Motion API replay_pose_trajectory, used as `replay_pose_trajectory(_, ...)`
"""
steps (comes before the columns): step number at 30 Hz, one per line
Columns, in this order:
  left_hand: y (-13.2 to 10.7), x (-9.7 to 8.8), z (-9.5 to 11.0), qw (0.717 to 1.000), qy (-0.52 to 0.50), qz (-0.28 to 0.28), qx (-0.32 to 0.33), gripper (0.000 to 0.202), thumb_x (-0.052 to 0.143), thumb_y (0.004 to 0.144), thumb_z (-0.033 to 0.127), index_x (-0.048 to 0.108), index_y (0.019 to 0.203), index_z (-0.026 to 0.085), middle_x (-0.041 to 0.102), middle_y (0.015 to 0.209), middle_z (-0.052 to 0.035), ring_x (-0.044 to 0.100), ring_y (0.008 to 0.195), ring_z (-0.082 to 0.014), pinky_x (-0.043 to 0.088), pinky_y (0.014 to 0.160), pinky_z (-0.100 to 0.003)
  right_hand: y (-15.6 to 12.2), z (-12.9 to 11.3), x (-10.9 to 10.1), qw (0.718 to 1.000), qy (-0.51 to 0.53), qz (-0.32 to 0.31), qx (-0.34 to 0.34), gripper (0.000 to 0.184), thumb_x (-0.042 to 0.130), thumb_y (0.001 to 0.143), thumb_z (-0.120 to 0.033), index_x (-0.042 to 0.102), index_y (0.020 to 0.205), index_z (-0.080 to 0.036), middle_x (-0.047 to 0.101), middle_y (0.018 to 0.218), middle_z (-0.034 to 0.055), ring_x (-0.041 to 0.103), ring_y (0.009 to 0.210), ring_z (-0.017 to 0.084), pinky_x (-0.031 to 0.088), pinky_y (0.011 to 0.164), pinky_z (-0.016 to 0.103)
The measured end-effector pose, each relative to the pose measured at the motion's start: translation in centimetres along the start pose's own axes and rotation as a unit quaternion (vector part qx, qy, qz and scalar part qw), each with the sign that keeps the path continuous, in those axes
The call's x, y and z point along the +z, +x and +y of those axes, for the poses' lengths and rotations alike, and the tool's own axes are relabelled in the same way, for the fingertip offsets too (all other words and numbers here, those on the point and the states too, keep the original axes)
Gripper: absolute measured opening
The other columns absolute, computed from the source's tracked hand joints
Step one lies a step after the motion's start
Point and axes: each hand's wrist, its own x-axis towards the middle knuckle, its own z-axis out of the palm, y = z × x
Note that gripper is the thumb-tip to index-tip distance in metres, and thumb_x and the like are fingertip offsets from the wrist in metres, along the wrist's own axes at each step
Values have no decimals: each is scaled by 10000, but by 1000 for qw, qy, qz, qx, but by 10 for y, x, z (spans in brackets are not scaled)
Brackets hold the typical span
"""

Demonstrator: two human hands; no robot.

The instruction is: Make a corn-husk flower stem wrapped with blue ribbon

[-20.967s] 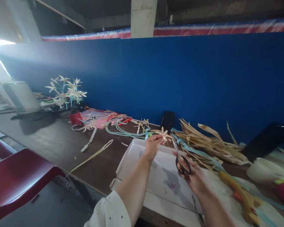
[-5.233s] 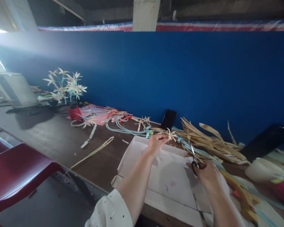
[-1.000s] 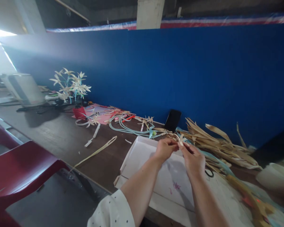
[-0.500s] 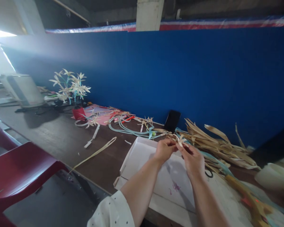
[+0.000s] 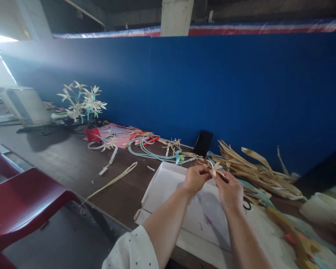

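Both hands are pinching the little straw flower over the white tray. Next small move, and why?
Probably pull one petal outward with the right hand while the left hand pins the base. Both hands pinch the small pale straw flower above the white cardboard tray, and the black-handled scissors lie on the table beside the right hand, so finger shaping seems due, not cutting.

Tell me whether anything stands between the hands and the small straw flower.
Nothing visible does. The left hand and the right hand both pinch the straw flower directly, above the white tray. The scissors lie just past the right hand, apart from the flower.
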Motion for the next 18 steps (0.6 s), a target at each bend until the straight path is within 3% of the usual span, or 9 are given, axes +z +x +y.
replay_pose_trajectory(6, -2, 0, 3, 999, 34, -2, 14, 100, 655, 641, 216, 688, 680, 130, 588, 607, 18, 488, 586, -81, 388, 572, -194, -1, -4, -2, 1000, -26, -2, 2, 347, 651, 686, -471, 709, 818, -155, 648, 693, 38, 544, 638, 171, 391, 579, 259)
replay_pose_trajectory(9, -3, 0, 6, 999, 37, 2, -4, 83, 617, 648, 178, 676, 667, 124, 585, 581, 14, 502, 565, -83, 397, 556, -197, 0, -2, -1, 1000, -25, -12, 12, 382, 655, 682, -492, 715, 858, -159, 651, 712, 37, 545, 634, 169, 397, 580, 260)
replay_pose_trajectory(14, -2, 0, 11, 999, -9, 22, -47, 80, 625, 634, 182, 656, 661, 114, 575, 543, 13, 509, 514, -80, 410, 520, -198, 0, 0, 1, 998, 25, -33, 41, 555, 706, 638, -496, 648, 1087, -174, 651, 748, 21, 534, 601, 147, 403, 551, 249)
replay_pose_trajectory(18, -2, 1, 14, 996, -33, 31, -76, 91, 645, 622, 189, 650, 671, 112, 578, 542, 8, 519, 502, -83, 430, 515, -204, -2, -3, 2, 996, 42, -54, 65, 533, 704, 636, -499, 666, 1043, -156, 652, 774, 37, 521, 587, 133, 396, 520, 242)
